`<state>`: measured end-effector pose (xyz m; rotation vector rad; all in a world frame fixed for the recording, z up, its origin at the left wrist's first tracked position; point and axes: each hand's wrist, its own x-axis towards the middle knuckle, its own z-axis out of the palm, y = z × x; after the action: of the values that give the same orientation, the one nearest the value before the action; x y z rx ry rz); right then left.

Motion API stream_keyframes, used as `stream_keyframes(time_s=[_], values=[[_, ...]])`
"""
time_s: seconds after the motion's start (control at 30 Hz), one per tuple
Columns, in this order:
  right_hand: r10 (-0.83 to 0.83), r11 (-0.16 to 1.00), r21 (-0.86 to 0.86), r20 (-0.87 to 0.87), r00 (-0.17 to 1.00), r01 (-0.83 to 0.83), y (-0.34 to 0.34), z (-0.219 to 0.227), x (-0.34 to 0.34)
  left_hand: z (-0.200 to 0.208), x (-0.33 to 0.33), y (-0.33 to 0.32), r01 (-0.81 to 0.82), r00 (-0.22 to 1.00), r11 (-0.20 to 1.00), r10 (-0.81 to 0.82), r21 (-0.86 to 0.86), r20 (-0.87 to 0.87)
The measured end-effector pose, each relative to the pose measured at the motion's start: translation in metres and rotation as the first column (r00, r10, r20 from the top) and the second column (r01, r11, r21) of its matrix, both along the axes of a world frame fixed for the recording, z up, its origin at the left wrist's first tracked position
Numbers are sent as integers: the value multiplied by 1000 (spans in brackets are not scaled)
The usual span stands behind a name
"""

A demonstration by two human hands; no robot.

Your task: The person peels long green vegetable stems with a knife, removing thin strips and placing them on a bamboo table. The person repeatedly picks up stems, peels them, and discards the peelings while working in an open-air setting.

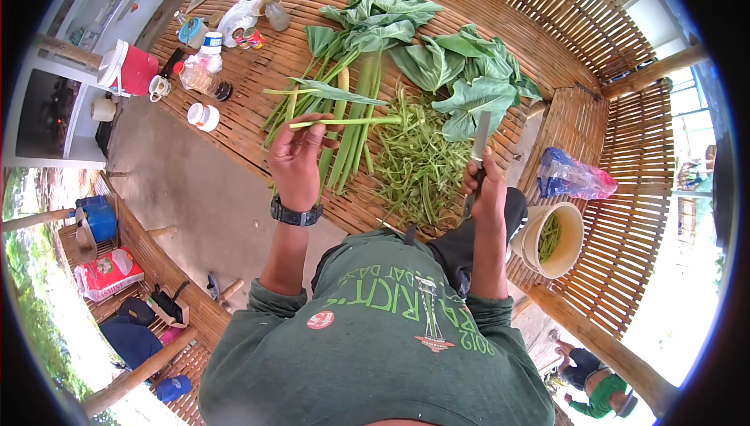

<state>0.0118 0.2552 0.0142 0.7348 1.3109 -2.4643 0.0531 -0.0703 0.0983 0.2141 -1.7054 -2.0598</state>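
My left hand point(297, 164), with a dark watch at the wrist, pinches one end of a thin green leaf stalk point(363, 121). The stalk points right, level above the bamboo table. In my right hand point(490, 187) is a knife point(480, 135), its blade pointing up and away, apart from the stalk. Between and beyond my hands spreads a heap of green peelings point(422, 180). Several long stalks point(344, 148) lie at its left, under my left hand. Big green leaves point(476, 98) are piled at the far side and right of the heap.
Jars, bottles point(205, 80) and a plastic bag point(238, 18) crowd the table's left end. A cream bucket point(574, 248) with cut green pieces stands at my right, below a blue-and-pink plastic bag point(574, 176). Bamboo benches flank both sides. Another person point(601, 383) is at the lower right.
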Motion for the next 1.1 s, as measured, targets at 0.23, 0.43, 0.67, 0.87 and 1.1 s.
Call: stream_keyframes(time_s=[0.23, 0.43, 0.67, 0.87, 1.1], values=[[310, 680, 687, 46, 949, -256, 20, -82, 9, -5, -4, -11, -28, 1000, 994, 28, 107, 0], [492, 246, 962, -18, 870, -119, -26, -47, 25, -6, -4, -6, -6, 1000, 991, 10, 133, -23], [522, 67, 997, 4, 853, -45, -40, 0, 21, -7, -1, -3, 36, 999, 997, -38, 69, 28], [600, 461, 887, -304, 740, -9, -61, 59, 17, -20, 5, 15, 176, 983, 984, -173, -40, 68], [712, 555, 818, -375, 594, -149, -96, 63, 12, -23, 13, 37, 299, 951, 954, -299, 15, 83]])
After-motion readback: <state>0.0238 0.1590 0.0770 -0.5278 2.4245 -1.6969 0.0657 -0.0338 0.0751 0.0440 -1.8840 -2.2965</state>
